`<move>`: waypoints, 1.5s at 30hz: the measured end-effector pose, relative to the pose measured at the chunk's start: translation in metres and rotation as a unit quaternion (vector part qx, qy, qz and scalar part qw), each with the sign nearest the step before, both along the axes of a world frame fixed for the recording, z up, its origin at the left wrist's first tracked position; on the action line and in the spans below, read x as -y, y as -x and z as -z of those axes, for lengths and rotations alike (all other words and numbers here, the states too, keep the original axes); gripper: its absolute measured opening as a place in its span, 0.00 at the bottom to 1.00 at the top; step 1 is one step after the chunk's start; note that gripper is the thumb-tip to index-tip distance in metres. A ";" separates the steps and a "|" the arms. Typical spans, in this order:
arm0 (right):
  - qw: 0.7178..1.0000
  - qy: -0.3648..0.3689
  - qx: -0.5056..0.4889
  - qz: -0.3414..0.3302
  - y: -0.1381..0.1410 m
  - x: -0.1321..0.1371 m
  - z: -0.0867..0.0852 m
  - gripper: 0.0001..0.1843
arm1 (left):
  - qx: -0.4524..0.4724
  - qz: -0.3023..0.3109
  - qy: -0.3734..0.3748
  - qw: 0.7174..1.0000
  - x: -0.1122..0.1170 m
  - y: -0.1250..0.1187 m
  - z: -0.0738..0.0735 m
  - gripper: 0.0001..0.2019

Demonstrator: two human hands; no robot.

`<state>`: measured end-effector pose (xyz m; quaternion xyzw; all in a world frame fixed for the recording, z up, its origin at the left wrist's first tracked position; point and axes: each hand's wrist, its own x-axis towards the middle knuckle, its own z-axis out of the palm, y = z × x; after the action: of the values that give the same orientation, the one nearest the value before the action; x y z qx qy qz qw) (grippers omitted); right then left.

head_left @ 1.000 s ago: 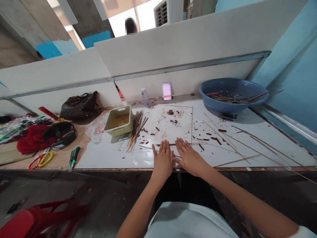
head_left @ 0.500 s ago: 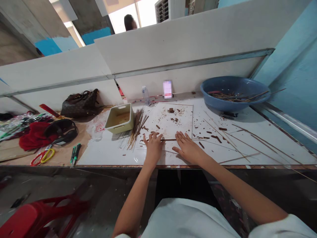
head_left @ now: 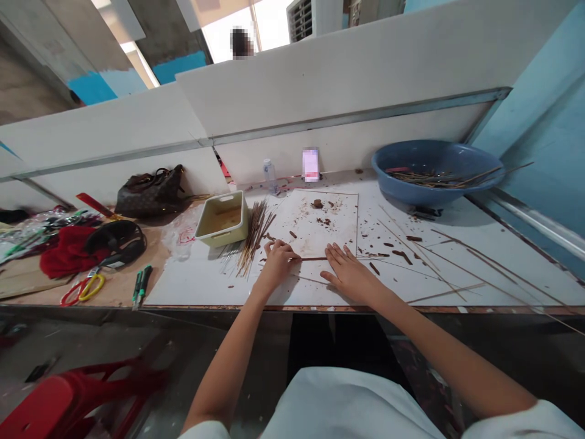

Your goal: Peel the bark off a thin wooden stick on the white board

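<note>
My left hand (head_left: pixel 278 263) is curled on the left end of a thin brown stick (head_left: pixel 314 258), which lies on a white board (head_left: pixel 214 283). My right hand (head_left: pixel 348 274) rests flat and open on the board, with its fingers apart, close to the stick's right end. A loose bundle of thin brown sticks (head_left: pixel 256 239) lies left of my left hand. Brown chips and shavings (head_left: pixel 320 219) are scattered around both hands.
A blue basin (head_left: pixel 434 166) holding sticks stands at the right, and a cream tray (head_left: pixel 222 221) at the left. Behind are a water bottle (head_left: pixel 270 177) and blurred phone (head_left: pixel 311 164). Scissors (head_left: pixel 89 289), a brown bag (head_left: pixel 152 194) and red cloth (head_left: pixel 68 253) lie left.
My left hand has moved left and up the board, and its fingers have curled onto the stick's left end. My right hand has shifted only slightly.
</note>
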<state>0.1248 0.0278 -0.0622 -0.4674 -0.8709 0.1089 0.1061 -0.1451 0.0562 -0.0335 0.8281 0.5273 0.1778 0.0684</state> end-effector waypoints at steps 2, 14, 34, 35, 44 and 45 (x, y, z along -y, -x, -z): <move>1.000 -0.003 -0.002 -0.001 0.000 0.000 0.002 0.49 | 0.007 0.005 0.000 1.000 0.000 0.003 -0.001 0.08; 1.000 0.010 -0.004 -0.004 -0.002 0.000 -0.001 0.49 | -0.014 -0.042 -0.032 0.999 0.001 0.009 -0.004 0.05; 0.999 -0.024 -0.022 0.012 0.003 0.002 0.010 0.50 | -0.054 -0.079 -0.013 0.995 0.026 -0.013 -0.020 0.10; 0.999 -0.031 -0.024 0.019 0.005 0.005 0.010 0.50 | -0.071 -0.078 -0.024 0.994 0.037 -0.022 -0.018 0.13; 0.998 -0.052 -0.018 -0.006 0.019 0.009 0.009 0.48 | -0.102 -0.107 -0.007 0.989 0.074 -0.057 0.009 0.29; 0.999 -0.045 -0.013 -0.003 0.020 0.005 0.008 0.49 | -0.101 -0.110 -0.001 0.989 0.069 -0.055 0.009 0.29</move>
<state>0.1047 0.0225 -0.0703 -0.4584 -0.8747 0.0756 0.1382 -0.0898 -0.0127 -0.0428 0.7791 0.6188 0.1000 -0.0062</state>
